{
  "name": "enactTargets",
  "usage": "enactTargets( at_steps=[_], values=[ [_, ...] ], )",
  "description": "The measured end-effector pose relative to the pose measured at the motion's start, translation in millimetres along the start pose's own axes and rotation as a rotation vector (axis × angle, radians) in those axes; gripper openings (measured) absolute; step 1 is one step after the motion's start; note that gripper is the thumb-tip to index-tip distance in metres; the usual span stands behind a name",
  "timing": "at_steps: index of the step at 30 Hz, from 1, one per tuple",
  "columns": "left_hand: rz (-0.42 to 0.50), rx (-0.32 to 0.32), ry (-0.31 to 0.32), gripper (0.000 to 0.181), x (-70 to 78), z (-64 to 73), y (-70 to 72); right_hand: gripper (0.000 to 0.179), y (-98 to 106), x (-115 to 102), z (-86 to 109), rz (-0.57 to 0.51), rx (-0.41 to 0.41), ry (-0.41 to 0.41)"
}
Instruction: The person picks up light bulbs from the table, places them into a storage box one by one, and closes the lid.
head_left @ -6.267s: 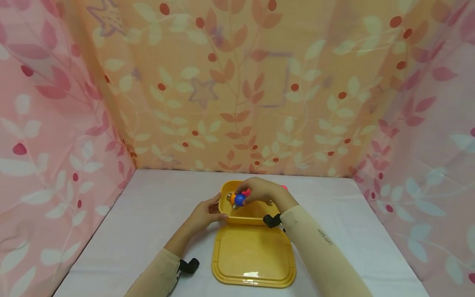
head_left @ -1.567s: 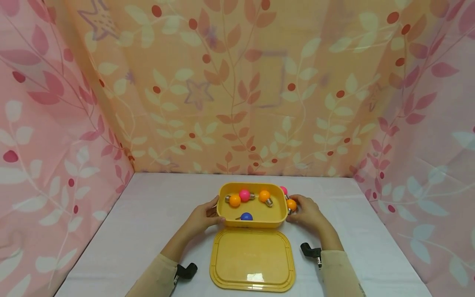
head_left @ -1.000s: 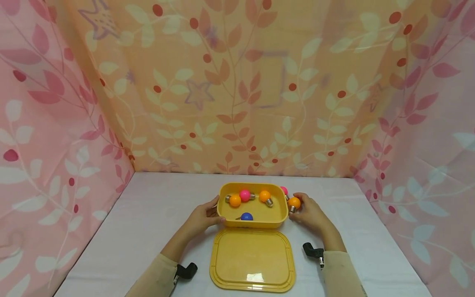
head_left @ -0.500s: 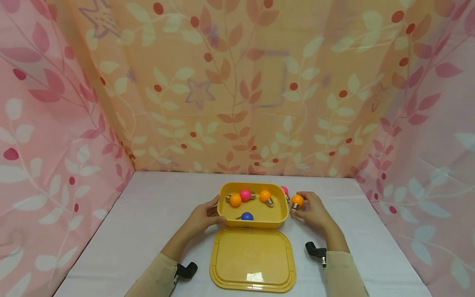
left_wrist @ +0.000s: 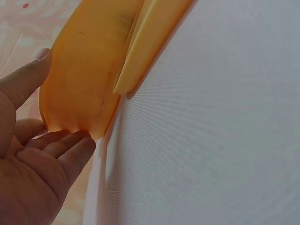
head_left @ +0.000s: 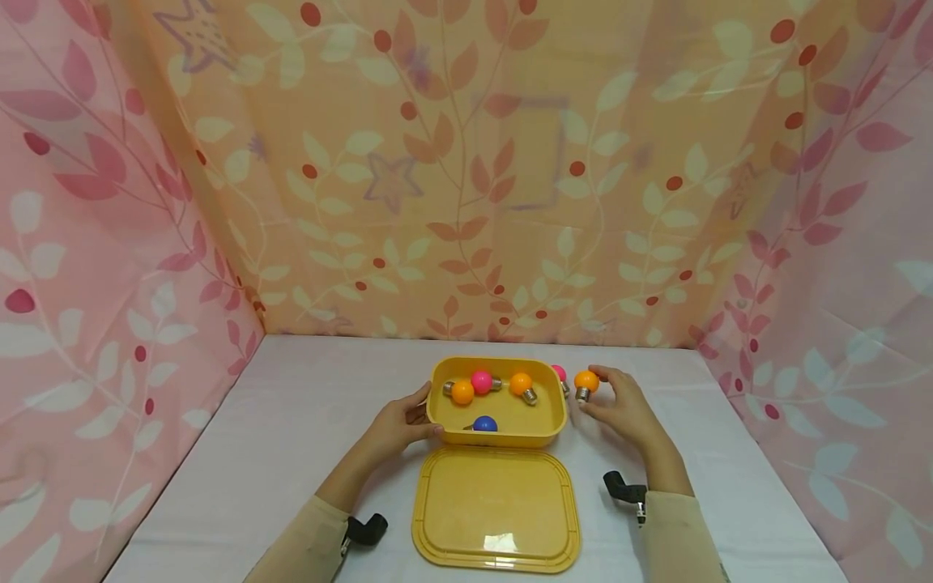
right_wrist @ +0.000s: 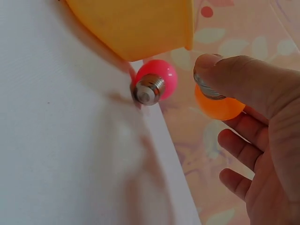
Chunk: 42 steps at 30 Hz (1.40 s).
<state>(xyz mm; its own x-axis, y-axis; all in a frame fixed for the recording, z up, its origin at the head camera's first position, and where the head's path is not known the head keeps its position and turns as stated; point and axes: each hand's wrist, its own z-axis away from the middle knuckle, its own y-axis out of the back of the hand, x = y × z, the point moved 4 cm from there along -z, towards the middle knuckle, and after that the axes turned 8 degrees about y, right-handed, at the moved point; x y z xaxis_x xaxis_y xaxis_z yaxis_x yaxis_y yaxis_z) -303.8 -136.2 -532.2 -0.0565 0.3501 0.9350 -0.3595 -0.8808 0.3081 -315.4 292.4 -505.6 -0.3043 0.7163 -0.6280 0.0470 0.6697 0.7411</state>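
Note:
My right hand (head_left: pixel 623 409) pinches an orange light bulb (head_left: pixel 586 381) to the right of the yellow box. In the right wrist view the thumb lies on its metal screw base and the fingers are behind the orange globe (right_wrist: pixel 218 105). My left hand (head_left: pixel 397 425) holds the left end of the yellow box (head_left: pixel 503 440), thumb and fingertips against its wall (left_wrist: pixel 86 70). Inside lie two orange bulbs (head_left: pixel 462 393), a pink bulb (head_left: pixel 482 382) and a blue bulb (head_left: pixel 485 423), its base partly hidden by the near wall. Another pink bulb (right_wrist: pixel 159 77) lies outside, beside the box's right end.
A flat yellow lid (head_left: pixel 497 510) lies in front of the box on the white cloth-covered table (head_left: pixel 328 364). Floral curtains (head_left: pixel 466 162) enclose the table at the back and both sides.
Earlier, my right hand was in the box with the blue bulb, which now lies near the front wall. Lately it has drawn the orange bulb rightward and back, away from the box. Left hand stays.

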Motion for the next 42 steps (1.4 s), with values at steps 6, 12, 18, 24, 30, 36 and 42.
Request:
enactTargets(
  at_steps=[6,12,18,24,30,36,42],
  values=[
    [0.036,-0.034,-0.038,0.089,0.0,-2.0,-4.1,0.073,10,-9,5.3,0.011,0.049,0.084],
    [0.048,-0.024,-0.042,0.087,-2.8,-1.1,-5.4,0.075,14,-19,5.0,0.001,0.053,0.14],
    [0.032,-0.023,-0.044,0.088,-3.0,0.5,-4.4,0.074,18,-29,5.2,-0.007,0.066,0.17],
    [0.036,-0.027,-0.037,0.089,-3.0,2.5,-4.4,0.074,20,-43,6.8,-0.016,0.058,0.202],
    [0.031,-0.027,-0.027,0.09,-3.9,2.6,-4.2,0.073,20,-55,6.2,-0.002,0.048,0.242],
    [0.03,-0.021,-0.032,0.09,-2.1,0.7,-2.8,0.073,20,-68,0.3,0.016,0.034,0.293],
    [0.033,-0.018,-0.029,0.089,0.0,-0.3,0.2,0.073,14,-84,-4.5,-0.028,0.004,0.319]
  ],
)
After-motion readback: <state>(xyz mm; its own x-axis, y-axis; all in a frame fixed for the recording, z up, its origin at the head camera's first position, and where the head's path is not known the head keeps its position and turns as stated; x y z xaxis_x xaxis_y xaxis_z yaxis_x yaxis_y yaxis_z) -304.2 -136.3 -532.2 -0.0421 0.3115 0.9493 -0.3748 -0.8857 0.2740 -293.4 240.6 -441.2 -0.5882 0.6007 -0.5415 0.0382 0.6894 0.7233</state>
